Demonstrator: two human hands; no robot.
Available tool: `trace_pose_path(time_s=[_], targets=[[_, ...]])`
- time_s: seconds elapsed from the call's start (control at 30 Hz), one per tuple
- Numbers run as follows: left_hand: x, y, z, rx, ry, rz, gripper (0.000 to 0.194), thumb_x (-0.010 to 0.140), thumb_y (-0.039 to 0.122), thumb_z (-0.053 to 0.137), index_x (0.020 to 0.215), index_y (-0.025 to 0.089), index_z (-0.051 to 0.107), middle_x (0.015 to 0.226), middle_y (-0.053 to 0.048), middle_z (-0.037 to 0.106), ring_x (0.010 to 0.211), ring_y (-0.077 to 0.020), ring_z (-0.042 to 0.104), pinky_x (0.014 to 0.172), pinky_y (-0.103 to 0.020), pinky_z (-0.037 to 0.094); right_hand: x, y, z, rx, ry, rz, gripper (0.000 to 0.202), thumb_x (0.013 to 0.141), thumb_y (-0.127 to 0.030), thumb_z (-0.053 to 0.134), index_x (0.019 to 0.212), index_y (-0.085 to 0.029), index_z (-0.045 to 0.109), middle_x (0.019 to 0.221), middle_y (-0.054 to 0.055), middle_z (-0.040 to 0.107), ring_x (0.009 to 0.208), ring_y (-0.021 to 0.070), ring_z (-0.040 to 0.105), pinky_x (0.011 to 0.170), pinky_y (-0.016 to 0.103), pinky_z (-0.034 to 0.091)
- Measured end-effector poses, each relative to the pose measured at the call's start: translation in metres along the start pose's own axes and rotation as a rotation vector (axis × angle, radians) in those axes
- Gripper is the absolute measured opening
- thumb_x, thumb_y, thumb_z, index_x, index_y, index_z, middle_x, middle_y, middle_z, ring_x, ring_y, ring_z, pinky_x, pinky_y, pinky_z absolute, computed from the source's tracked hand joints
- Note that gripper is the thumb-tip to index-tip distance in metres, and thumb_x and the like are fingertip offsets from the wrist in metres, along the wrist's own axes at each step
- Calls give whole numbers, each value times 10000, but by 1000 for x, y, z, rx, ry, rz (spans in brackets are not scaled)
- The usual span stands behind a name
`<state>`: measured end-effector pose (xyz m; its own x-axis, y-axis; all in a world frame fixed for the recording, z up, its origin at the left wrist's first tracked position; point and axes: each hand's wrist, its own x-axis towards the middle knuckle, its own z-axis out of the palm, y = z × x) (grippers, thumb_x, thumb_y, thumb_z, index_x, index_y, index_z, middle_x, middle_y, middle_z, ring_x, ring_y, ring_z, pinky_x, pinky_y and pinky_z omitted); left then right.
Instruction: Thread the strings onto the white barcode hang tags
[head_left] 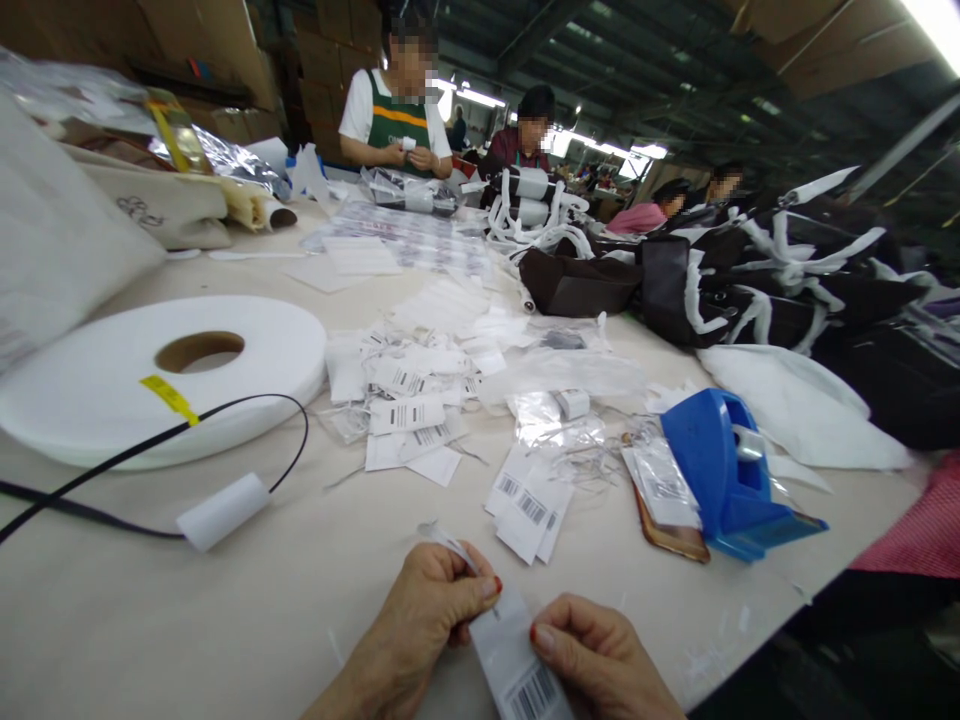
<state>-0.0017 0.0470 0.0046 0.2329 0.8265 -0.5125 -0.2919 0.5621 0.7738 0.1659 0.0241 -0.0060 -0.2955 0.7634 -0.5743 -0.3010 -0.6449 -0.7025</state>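
Observation:
Near the bottom centre, my left hand point(424, 620) pinches the upper end of a white barcode tag point(514, 660) between thumb and fingers, with a thin strip sticking up above the fist. My right hand point(596, 650) is closed on the same tag's right edge, thumb against fingers. The barcode lies at the tag's lower end. Just beyond my hands, a few more barcode tags point(531, 508) lie fanned on the table point(262, 620). Farther back is a loose pile of printed white tags point(409, 415) with strings.
A large white roll point(75, 370) and a black cord with a white sleeve point(225, 510) are at left. At right stand a blue tape dispenser point(712, 470) and dark bags point(592, 280). Two people point(409, 125) point(523, 145) work across the table.

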Motion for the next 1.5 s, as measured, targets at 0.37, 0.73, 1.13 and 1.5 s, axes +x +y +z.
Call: trace_pose_path(time_s=[0.37, 0.73, 1.13, 1.5], targets=[[-1, 3, 5, -44, -52, -21, 166, 561, 261, 641, 554, 147, 520, 420, 72, 417, 406, -55, 313, 432, -219, 178, 8, 2, 1, -46, 79, -20, 270, 567, -343, 793, 575, -127, 632, 511, -2, 640, 455, 88, 518, 467, 198, 327], [-3, 2, 1, -77, -42, -48, 145, 567, 237, 655, 566, 138, 550, 454, 58, 433, 442, -65, 317, 474, -241, 155, 4, -6, 14, 41, 105, -71, 279, 556, -328, 802, 549, -123, 613, 483, -13, 629, 443, 75, 503, 465, 176, 335], [0, 2, 1, -138, -45, -54, 149, 567, 240, 650, 557, 148, 533, 452, 56, 436, 443, -76, 330, 484, -252, 166, 8, 0, 15, 61, 126, -134, 273, 575, -320, 791, 560, -126, 599, 497, 0, 648, 446, 86, 523, 468, 183, 362], [-1, 1, -1, -71, -80, -14, 159, 590, 232, 653, 565, 140, 526, 452, 60, 413, 442, -64, 323, 461, -229, 183, 7, 1, 19, 42, 160, -139, 287, 567, -335, 791, 566, -125, 594, 485, -2, 643, 431, 86, 519, 450, 179, 357]])
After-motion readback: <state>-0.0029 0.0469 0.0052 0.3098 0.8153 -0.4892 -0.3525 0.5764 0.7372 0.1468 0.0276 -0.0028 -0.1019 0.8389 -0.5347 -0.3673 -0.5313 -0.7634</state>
